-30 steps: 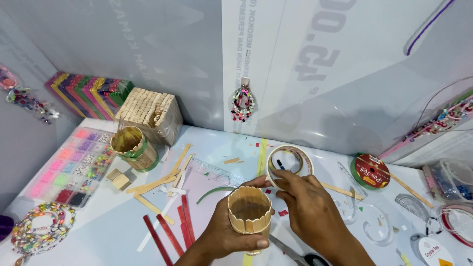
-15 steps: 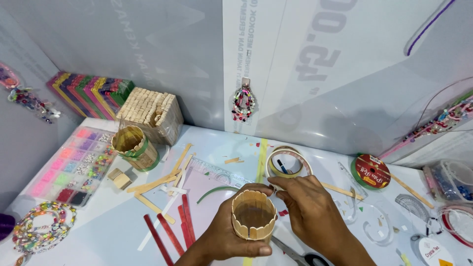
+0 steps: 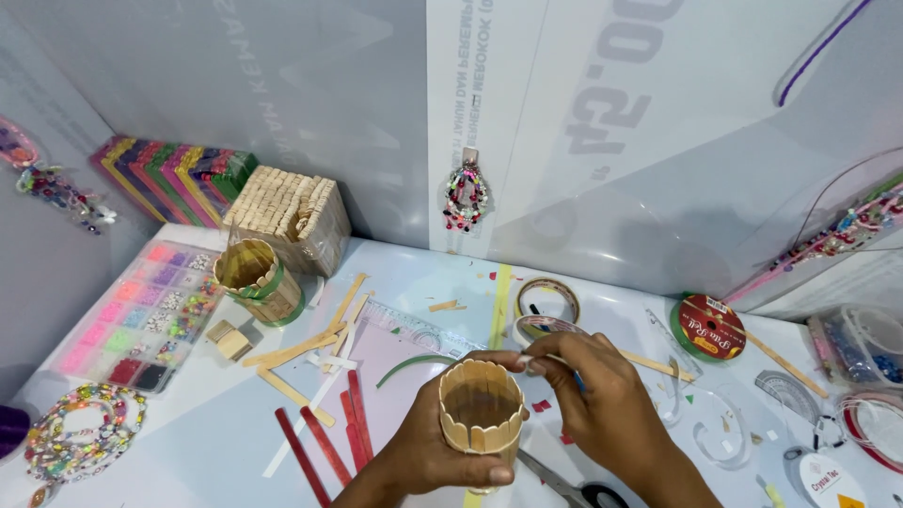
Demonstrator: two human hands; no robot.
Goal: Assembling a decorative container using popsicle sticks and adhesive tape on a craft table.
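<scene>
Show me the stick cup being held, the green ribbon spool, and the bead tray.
stick cup (image 3: 480, 409), head view, front wall.
green ribbon spool (image 3: 707, 327), head view, red top face.
bead tray (image 3: 141, 315), head view, middle compartments.

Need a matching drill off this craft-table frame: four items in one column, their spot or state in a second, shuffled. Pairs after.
Items:
1. stick cup
2. green-banded cup
3. bead organiser tray
4. red sticks

Places or states:
A. lying flat on the table, left of the hands
B. held in the left hand, with the right hand at its rim
C. far left of the table, filled with coloured beads
D. standing in front of the stick box

Pairs: 1-B, 2-D, 3-C, 4-A
</scene>
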